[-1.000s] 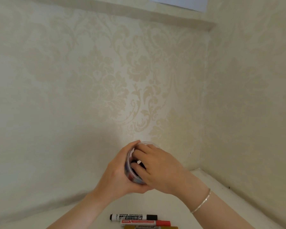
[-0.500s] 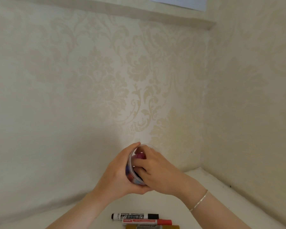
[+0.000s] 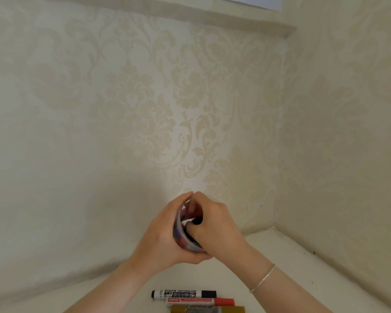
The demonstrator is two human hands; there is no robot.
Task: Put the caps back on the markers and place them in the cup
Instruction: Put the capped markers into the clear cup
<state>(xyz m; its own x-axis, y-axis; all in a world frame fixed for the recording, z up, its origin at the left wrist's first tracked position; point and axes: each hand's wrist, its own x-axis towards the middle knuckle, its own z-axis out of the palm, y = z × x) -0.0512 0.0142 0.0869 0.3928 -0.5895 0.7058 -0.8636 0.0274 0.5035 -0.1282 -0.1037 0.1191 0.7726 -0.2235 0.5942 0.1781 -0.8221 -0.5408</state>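
Three markers on the worktop at the bottom edge of the head view, nearer the body than both grips: black marker (image 3: 183, 294), red marker (image 3: 200, 302), and a gold or olive marker (image 3: 207, 309) cut by the frame edge. All three lying flat, parallel, side by side, long axes running left-right. Black and red look capped; gold one too cropped to tell.

Cup (image 3: 181, 231), clear plastic, held off the worktop and tipped so its mouth faces right. Left hand (image 3: 160, 240) wrapped round the cup wall from the left and underneath, fingers curled round it, thumb up over the top rim. Right hand (image 3: 215, 227) pushed in at the mouth, fingers curled inward into the cup; something dark at the fingertips, maybe a cap or marker end, too hidden to name. Cannot tell whether the right grip is pinching anything. Blurred red and blue shapes inside the cup, not identifiable.

Key relation: markers sit just below the wrists, roughly centred between the two forearms, slightly toward the right one. Right hand judged the picker, since the left is busy with the cup. Reach would be a pull back and down toward the body, grip closing across the short axis of a barrel.

Bracelet (image 3: 262, 277) on the right wrist. Patterned wallpaper (image 3: 145, 109) behind.
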